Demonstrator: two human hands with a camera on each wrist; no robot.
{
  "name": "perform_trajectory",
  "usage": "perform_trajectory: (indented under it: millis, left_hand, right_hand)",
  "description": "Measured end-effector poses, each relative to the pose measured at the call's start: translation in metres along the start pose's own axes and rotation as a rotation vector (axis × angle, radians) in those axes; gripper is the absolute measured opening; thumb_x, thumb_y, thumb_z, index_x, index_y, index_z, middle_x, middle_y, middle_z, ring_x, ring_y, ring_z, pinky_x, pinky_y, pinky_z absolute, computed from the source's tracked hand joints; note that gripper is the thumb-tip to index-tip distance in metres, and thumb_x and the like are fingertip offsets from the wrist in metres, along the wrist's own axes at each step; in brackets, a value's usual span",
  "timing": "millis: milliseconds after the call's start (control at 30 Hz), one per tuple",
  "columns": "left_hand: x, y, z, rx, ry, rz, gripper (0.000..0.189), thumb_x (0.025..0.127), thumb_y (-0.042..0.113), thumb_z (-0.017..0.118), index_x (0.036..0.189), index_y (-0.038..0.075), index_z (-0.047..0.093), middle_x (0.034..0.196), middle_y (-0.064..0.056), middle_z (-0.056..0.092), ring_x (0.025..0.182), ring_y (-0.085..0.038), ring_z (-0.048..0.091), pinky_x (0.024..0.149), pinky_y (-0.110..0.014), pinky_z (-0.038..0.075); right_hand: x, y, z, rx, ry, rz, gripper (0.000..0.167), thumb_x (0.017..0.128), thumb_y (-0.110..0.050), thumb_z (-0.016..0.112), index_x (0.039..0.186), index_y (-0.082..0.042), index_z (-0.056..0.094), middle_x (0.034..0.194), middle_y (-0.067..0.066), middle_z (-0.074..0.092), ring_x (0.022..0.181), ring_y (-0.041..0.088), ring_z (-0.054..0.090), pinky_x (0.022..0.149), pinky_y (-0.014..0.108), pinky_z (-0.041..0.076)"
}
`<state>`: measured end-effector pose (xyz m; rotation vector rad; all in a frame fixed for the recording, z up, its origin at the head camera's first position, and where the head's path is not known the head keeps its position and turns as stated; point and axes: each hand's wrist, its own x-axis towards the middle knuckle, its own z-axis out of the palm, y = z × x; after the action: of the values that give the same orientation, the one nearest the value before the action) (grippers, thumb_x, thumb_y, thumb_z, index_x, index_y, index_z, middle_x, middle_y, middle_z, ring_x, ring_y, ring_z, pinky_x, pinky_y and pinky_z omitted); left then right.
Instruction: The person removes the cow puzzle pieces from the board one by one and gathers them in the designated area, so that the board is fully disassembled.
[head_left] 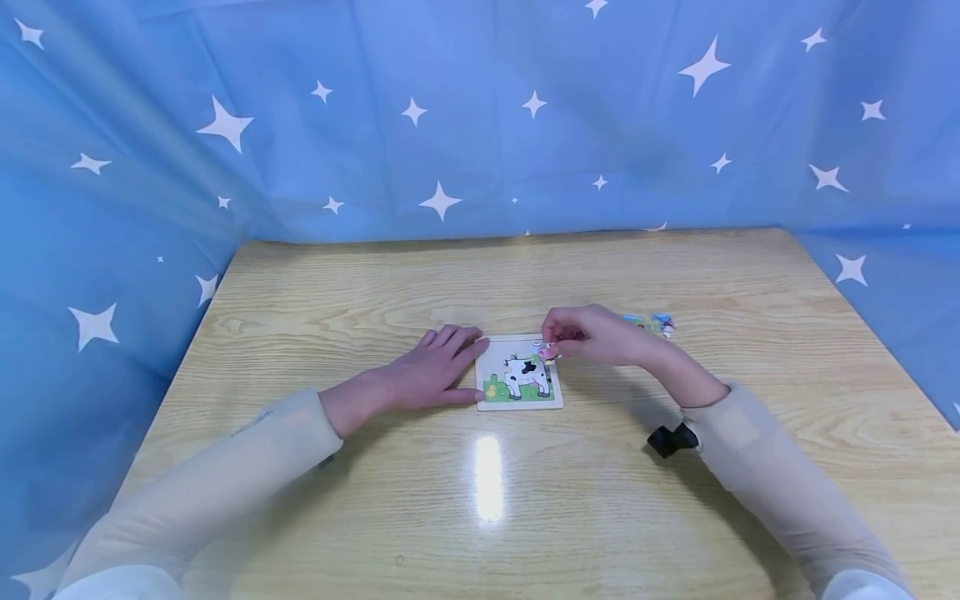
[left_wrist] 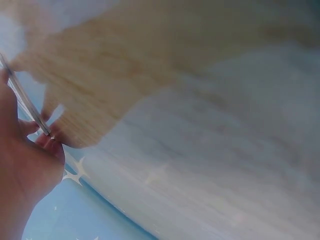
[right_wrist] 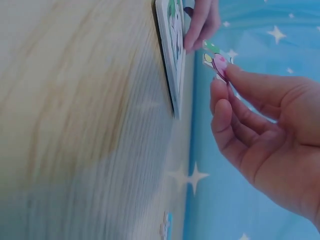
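Note:
A square wooden jigsaw board (head_left: 492,357) lies on the table, showing a black-and-white cow on green grass, with its upper left bare. My left hand (head_left: 429,368) rests at the board's left side, thumb and forefinger spread and touching its edge near the two left corners. Between thumb and fingertips, my right hand (head_left: 596,335) pinches a jigsaw piece (right_wrist: 219,62) with pink, green and yellow on it. In the head view this piece overlaps the board's upper right; the right wrist view shows it held up off the table, tilted.
More colourful jigsaw pieces (head_left: 660,323) lie on the table behind the right wrist. The wood-grain table (head_left: 360,292) extends around the board. A blue curtain (head_left: 480,125) with white stars hangs behind and at the sides. A black device (head_left: 671,440) is strapped under the right sleeve.

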<state>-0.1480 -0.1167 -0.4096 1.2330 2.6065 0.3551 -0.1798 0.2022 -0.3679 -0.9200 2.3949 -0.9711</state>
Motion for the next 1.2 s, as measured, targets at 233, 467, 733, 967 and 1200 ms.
perform_trajectory:
  millis: [233, 467, 733, 967, 1200]
  left_hand:
    - [0.0, -0.001, 0.001, 0.005, -0.002, 0.004, 0.083, 0.114, 0.05, 0.058, 0.173, 0.0, 0.029, 0.175, -0.024, 0.028, 0.16, -0.041, 0.027, 0.126, -0.061, 0.029]
    - [0.0, -0.001, 0.001, -0.005, -0.012, -0.003, 0.084, 0.114, 0.05, 0.058, 0.173, 0.0, 0.028, 0.176, -0.023, 0.027, 0.161, -0.041, 0.026, 0.127, -0.062, 0.027]
    - [0.0, -0.002, 0.0, -0.01, -0.007, 0.002, 0.084, 0.114, 0.051, 0.057, 0.174, 0.001, 0.027, 0.176, -0.023, 0.027, 0.16, -0.04, 0.026, 0.127, -0.062, 0.027]
    - [-0.002, -0.002, -0.001, -0.022, -0.006, 0.003, 0.084, 0.114, 0.049, 0.059, 0.173, -0.001, 0.028, 0.175, -0.023, 0.027, 0.16, -0.041, 0.026, 0.126, -0.063, 0.027]
    - [-0.001, -0.003, 0.0, -0.014, -0.009, -0.001, 0.084, 0.114, 0.05, 0.058, 0.174, 0.0, 0.027, 0.176, -0.023, 0.027, 0.16, -0.042, 0.026, 0.127, -0.063, 0.026]
  right_hand:
    - [-0.008, 0.01, -0.004, 0.003, 0.011, 0.02, 0.004, 0.106, 0.001, 0.071, 0.109, -0.002, 0.07, 0.098, 0.001, 0.076, 0.088, 0.02, 0.067, 0.079, 0.031, 0.056]
    - [-0.017, 0.02, -0.011, 0.001, 0.032, 0.052, 0.006, 0.106, 0.002, 0.07, 0.109, -0.002, 0.073, 0.1, 0.002, 0.076, 0.092, 0.02, 0.069, 0.081, 0.031, 0.057]
    - [-0.028, 0.027, -0.023, 0.02, 0.043, 0.085, 0.007, 0.105, 0.004, 0.069, 0.109, 0.0, 0.073, 0.102, 0.002, 0.076, 0.091, 0.018, 0.069, 0.078, 0.028, 0.057]
    - [-0.034, 0.032, -0.028, 0.057, 0.047, 0.133, 0.008, 0.105, 0.005, 0.067, 0.112, 0.003, 0.07, 0.099, 0.004, 0.073, 0.085, 0.018, 0.064, 0.074, 0.029, 0.055]
    - [-0.042, 0.038, -0.035, 0.026, 0.056, 0.16, 0.009, 0.106, 0.004, 0.067, 0.113, 0.001, 0.071, 0.1, 0.003, 0.072, 0.087, 0.019, 0.063, 0.077, 0.03, 0.054]
